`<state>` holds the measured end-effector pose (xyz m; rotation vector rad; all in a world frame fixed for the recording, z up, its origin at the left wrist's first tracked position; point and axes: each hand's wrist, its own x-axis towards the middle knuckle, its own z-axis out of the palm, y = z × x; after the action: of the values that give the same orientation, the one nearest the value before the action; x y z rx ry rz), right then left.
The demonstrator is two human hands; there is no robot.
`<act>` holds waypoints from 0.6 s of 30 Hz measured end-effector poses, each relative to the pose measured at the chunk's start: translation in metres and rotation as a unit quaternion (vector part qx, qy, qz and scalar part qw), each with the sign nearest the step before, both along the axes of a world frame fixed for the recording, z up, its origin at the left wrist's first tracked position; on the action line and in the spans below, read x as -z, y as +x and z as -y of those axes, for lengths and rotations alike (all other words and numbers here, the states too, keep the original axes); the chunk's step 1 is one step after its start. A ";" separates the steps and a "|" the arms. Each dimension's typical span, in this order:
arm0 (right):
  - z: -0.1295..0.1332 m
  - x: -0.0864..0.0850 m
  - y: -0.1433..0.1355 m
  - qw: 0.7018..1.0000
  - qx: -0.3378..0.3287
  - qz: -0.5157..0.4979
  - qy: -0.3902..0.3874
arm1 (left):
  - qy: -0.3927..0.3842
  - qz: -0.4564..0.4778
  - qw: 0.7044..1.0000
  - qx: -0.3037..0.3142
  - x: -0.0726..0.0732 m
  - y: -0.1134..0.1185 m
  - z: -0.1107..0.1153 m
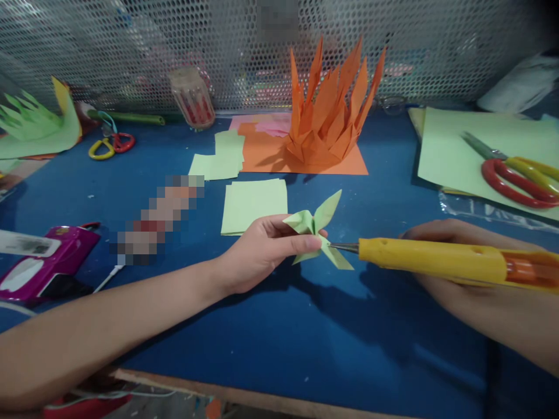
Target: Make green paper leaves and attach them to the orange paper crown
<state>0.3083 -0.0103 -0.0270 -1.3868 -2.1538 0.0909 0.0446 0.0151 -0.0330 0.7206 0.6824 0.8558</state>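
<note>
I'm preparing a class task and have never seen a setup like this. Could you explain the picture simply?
There is no robot, just someone's bare hands, seen by one head-worn camera looking forward and down. The left hand pinches folded green paper. The right hand holds a yellow tool, its thin metal tip at the paper. On the blue table are green paper squares, scissors and, farther back, a spiky orange paper piece.

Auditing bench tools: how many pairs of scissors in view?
2. One pair lies on the blue table at the left; the other pair lies on pale green paper at the right. More may be hidden.
</note>
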 end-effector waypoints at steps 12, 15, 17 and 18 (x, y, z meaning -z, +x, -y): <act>0.002 0.000 -0.001 0.999 0.022 -0.030 -0.008 | -0.038 0.038 0.998 -0.020 0.001 -0.003 -0.004; 0.003 0.000 0.000 1.000 0.023 -0.021 -0.002 | -0.042 0.052 0.997 -0.023 0.000 -0.003 -0.004; 0.003 -0.001 0.001 1.000 0.022 -0.019 -0.002 | -0.045 0.057 0.997 -0.026 -0.001 -0.003 -0.004; 0.003 -0.001 0.001 1.000 0.021 -0.019 -0.002 | -0.047 0.059 0.997 -0.028 -0.001 -0.003 -0.003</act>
<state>0.3093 -0.0135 -0.0259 -1.4208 -2.0942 0.1047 0.0413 0.0186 -0.0317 0.5642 0.6363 0.9041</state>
